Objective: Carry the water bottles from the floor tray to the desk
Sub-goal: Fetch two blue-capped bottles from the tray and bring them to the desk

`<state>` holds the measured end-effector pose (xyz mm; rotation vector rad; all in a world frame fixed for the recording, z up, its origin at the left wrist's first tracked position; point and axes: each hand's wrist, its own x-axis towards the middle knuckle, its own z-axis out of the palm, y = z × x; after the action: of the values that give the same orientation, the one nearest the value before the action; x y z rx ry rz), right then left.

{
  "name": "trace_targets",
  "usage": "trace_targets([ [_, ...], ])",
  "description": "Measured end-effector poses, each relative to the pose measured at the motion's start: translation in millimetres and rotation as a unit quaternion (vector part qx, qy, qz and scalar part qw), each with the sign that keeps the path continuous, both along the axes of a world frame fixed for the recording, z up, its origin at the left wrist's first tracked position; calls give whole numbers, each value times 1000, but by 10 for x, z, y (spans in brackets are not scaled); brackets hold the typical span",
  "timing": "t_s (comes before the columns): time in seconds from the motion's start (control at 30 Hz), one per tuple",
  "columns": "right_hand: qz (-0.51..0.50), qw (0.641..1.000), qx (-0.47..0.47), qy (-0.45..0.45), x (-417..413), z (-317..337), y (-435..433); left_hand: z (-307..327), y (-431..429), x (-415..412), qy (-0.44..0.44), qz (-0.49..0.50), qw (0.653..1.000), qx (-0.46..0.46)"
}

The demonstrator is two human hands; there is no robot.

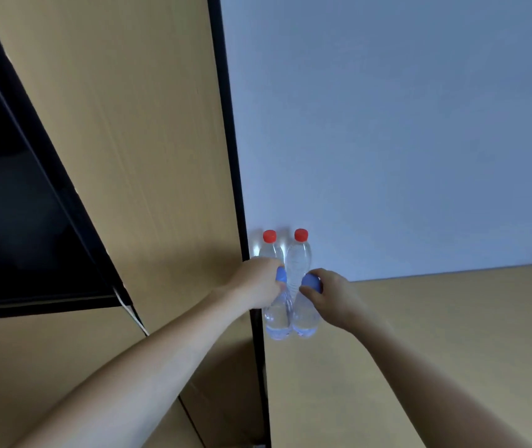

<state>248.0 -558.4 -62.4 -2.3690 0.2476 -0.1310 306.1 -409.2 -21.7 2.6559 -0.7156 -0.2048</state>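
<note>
Bottles: two clear water bottles with red caps stand upright side by side on the desk, touching each other at the body, in the corner where the desk surface meets the white wall and a dark vertical edge strip. The left bottle stands just beside the strip; the right bottle stands immediately to its right. Each carries a blue label band at mid-height, largely covered by fingers.

The left hand is wrapped around the mid-section of the left bottle, fingers closed over the label. The right hand is wrapped around the mid-section of the right bottle, thumb and fingers closed on the label. Both forearms extend from the bottom of the frame toward the corner.

Left of the strip, a tan wood-grain panel rises beside the desk. Further left lies a dark recessed opening framed in black.
</note>
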Motion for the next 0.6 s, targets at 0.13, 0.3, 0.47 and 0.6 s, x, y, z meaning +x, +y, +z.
trace_targets([
  [0.13,-24,998,-35,37,385,-77,-36,-84,-146,333,7,-26,999,36],
  [0.3,-39,992,-77,89,731,-142,-51,-273,-313,628,37,-18,998,56],
  [0.47,-32,987,-84,135,943,-337,-84,-510,-367,783,54,2,995,81],
  [0.6,-43,987,-90,129,1050,-404,-85,-592,-388,771,53,12,996,73],
])
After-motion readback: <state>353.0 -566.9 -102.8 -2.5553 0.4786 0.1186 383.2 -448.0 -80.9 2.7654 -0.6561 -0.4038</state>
